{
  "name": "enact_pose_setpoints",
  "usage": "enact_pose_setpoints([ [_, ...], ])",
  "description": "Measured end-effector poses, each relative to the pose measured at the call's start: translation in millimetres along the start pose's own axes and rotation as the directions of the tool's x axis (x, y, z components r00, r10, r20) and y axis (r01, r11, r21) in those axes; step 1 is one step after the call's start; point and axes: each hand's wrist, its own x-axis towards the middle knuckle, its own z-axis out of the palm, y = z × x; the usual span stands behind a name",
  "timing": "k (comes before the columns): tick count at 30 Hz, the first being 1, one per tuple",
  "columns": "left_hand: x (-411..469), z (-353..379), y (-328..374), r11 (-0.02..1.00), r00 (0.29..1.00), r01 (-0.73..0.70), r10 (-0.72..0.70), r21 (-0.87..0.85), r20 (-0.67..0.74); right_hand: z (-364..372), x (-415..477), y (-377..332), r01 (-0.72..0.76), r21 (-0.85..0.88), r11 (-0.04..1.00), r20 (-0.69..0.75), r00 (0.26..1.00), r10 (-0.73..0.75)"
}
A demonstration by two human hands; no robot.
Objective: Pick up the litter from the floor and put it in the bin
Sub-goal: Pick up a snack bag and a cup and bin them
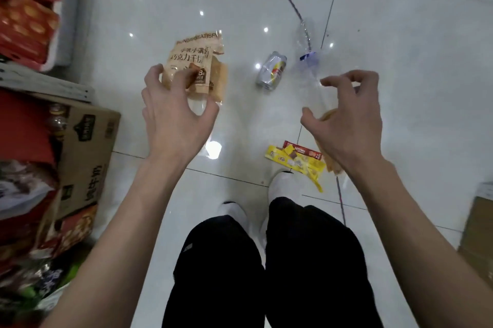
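two hands: left hand [176, 119], right hand [349, 125] clawed wide, gripping nothing
snack bag [194, 66]: eleven o'clock, beneath left hand
can [272, 70]: twelve o'clock

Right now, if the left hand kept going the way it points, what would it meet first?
Most likely the tan snack bag: the spread fingers of the left hand overlap its lower end. Whether they touch yet, one view cannot tell.
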Motion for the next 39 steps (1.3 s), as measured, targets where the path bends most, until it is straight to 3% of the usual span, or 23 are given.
enact_pose_setpoints([
  [5, -28.8, -172.9, 111.9, 0.999, 0.999, -0.035, 0.035, -0.036, -0.023, -176.8, -28.0, -92.8, -0.042, 0.099, 0.994, -0.059, 0.997, 0.048],
  [10, -57.1, -340.0, 223.9, 0.991, 0.993, -0.097, 0.09, -0.096, -0.075, -352.1, -41.5, -189.5, -0.025, 0.212, 0.977, -0.205, 0.976, 0.07],
  [17, -109.5, -501.8, 331.3, 0.958, 0.958, -0.228, 0.19, -0.173, -0.214, -516.7, -77.6, -285.2, 0.091, 0.343, 0.935, -0.364, 0.931, 0.042],
  [22, -155.5, -553.4, 346.9, 0.921, 0.914, -0.333, 0.263, -0.202, -0.309, -558.3, -127.3, -309.1, 0.138, 0.315, 0.939, -0.455, 0.89, 0.022],
  [25, -172.8, -563.6, 334.3, 0.902, 0.908, -0.365, 0.29, -0.23, -0.303, -562.0, -163.3, -307.0, 0.083, 0.314, 0.946, -0.474, 0.877, 0.08],
  [33, -199.7, -558.3, 308.4, 0.83, 0.881, -0.473, 0.453, -0.296, -0.138, -543.1, -269.2, -288.2, -0.144, 0.296, 0.944, -0.591, 0.749, 0.299],
  [39, -261.7, -527.9, 322.4, 0.732, 0.763, -0.585, 0.643, -0.349, 0.071, -543.7, -379.8, -273.0, -0.362, 0.334, 0.87, -0.639, 0.591, 0.491],
])
